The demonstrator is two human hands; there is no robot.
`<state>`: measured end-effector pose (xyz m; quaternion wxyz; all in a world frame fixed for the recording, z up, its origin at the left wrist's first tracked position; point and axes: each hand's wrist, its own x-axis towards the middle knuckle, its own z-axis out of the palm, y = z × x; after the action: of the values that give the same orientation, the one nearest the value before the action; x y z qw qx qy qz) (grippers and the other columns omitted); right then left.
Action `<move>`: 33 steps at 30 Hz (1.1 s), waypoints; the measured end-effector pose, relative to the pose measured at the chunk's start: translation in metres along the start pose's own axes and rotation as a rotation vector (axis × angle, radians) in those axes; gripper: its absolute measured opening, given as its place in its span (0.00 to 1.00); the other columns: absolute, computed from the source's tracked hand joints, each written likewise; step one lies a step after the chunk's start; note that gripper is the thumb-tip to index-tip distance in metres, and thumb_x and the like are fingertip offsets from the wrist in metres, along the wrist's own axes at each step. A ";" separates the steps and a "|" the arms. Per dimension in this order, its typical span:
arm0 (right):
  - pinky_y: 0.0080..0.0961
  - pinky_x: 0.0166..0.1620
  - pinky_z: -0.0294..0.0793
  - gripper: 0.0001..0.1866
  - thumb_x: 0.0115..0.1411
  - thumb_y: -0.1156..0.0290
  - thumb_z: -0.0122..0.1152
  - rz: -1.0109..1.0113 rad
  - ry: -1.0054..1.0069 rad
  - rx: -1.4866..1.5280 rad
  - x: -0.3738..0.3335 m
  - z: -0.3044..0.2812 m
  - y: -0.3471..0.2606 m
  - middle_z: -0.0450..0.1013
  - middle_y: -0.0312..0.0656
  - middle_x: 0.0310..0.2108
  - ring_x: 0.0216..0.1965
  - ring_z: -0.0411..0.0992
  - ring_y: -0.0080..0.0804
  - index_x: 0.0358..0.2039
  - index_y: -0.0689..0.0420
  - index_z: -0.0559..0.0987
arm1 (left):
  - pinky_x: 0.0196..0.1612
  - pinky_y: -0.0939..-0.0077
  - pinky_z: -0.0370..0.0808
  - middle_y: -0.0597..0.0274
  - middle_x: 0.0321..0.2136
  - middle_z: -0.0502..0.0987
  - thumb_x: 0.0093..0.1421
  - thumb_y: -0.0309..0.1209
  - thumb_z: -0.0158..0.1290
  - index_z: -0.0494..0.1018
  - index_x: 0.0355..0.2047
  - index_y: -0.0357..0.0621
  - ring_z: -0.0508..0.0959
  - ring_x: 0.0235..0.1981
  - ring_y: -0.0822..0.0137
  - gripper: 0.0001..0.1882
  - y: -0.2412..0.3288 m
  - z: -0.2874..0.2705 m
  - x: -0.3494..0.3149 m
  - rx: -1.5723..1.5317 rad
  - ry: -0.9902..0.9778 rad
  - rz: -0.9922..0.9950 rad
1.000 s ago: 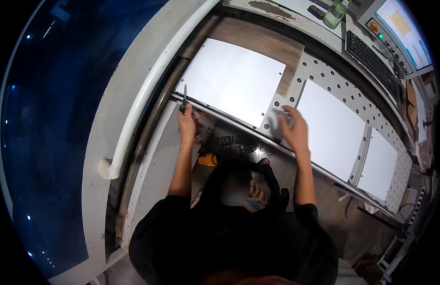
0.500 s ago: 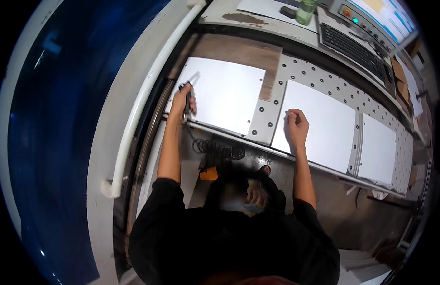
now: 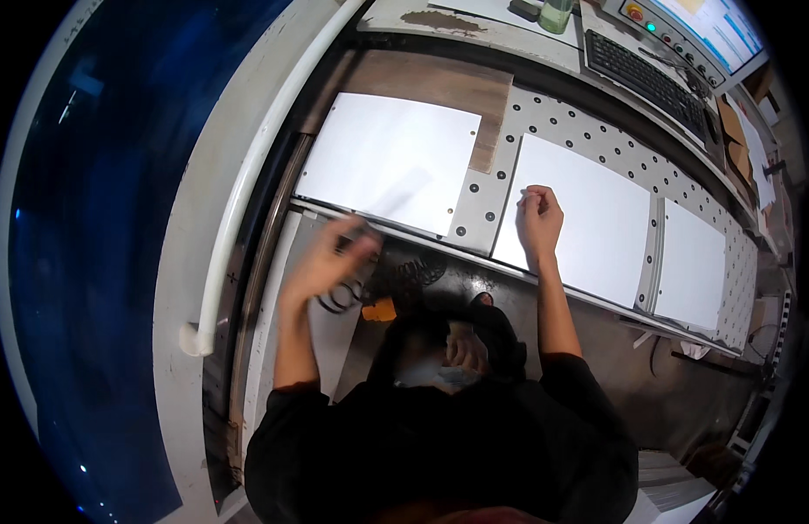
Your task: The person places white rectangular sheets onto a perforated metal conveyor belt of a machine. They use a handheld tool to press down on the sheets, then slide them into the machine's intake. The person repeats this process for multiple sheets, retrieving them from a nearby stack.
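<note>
My left hand (image 3: 321, 262), smeared by motion, is at the near edge of the left white panel (image 3: 391, 162). It appears closed around a dark air blow gun (image 3: 363, 230), whose blurred nozzle streaks over the panel. A black coiled hose (image 3: 413, 271) hangs below the table edge beside it. Over the left part of the middle white panel (image 3: 597, 218) is my right hand (image 3: 541, 223), its fingers curled and pinched together. Something tiny may be at its fingertips, too small to name.
The panels lie on a grey table (image 3: 479, 205) dotted with round black inserts. A brown board (image 3: 404, 74) is under the left panel, and a third white panel (image 3: 689, 262) lies at right. Beyond are a keyboard (image 3: 645, 83) and green bottle (image 3: 556, 16). A white rail (image 3: 247, 188) runs along the left.
My left hand has drawn back toward me with the blow gun, off the left panel to its near edge. My right hand stays pinched over the middle panel. The view has shifted slightly.
</note>
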<state>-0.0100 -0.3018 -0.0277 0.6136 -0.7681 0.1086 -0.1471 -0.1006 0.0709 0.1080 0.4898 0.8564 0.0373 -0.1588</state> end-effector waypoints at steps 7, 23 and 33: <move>0.18 0.27 0.66 0.10 0.68 0.71 0.53 -0.044 -0.112 -0.169 -0.002 0.005 0.006 0.73 0.33 0.22 0.22 0.67 0.15 0.39 0.63 0.80 | 0.42 0.68 0.76 0.55 0.31 0.77 0.70 0.37 0.52 0.69 0.46 0.36 0.78 0.34 0.65 0.14 -0.004 -0.096 -0.067 -0.179 1.382 0.678; 0.38 0.44 0.76 0.13 0.61 0.70 0.58 -0.335 -0.246 -0.389 -0.043 0.037 -0.017 0.78 0.48 0.32 0.38 0.76 0.44 0.44 0.58 0.82 | 0.66 0.53 0.67 0.34 0.57 0.66 0.63 0.29 0.54 0.52 0.62 0.34 0.70 0.58 0.44 0.32 -0.011 -0.001 -0.037 0.316 1.243 1.016; 0.62 0.70 0.48 0.47 0.59 0.57 0.61 -0.176 -0.427 -0.710 -0.104 0.126 -0.021 0.53 0.73 0.67 0.69 0.51 0.70 0.71 0.66 0.53 | 0.65 0.42 0.60 0.33 0.64 0.63 0.63 0.57 0.56 0.61 0.69 0.47 0.64 0.64 0.34 0.42 -0.203 -0.048 0.166 0.657 0.691 0.106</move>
<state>-0.0619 -0.1466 -0.0428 0.3049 -0.9514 -0.0432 0.0102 0.0232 0.2020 -0.0887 0.1594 0.9693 0.1019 0.1570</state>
